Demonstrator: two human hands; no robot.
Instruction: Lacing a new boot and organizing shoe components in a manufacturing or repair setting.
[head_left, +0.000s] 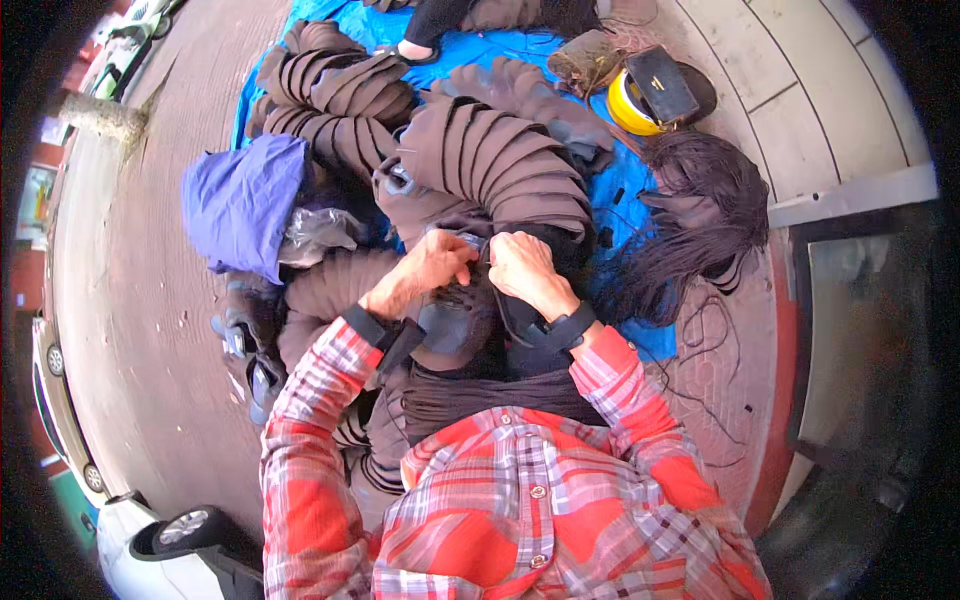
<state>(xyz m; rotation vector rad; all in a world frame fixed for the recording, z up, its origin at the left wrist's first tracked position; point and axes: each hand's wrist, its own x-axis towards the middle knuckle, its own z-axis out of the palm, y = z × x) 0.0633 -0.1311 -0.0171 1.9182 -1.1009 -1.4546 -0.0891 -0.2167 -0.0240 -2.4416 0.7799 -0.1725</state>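
My left hand [437,262] and my right hand [524,270] meet over my lap, almost touching, both with curled fingers. From the right fist a thin dark cord [503,312] hangs down in a curve. The left fingers are pinched together close by; whatever they hold is hidden. Just beneath the left hand, a dark piece with a grey-blue patch [447,328] lies on my lap. A bundle of dark cords [490,393] stretches across my waist. Right in front of my hands curves a long stack of overlapping brown shoe-part-like pieces [500,160].
More brown stacks [345,85] lie on a blue tarp [632,215]. A purple cloth [245,200] and clear plastic [322,232] are at left. At right are a heap of dark cords [700,210], a yellow tub [628,105] and a black box [661,85]. Another person's foot [415,50] shows beyond.
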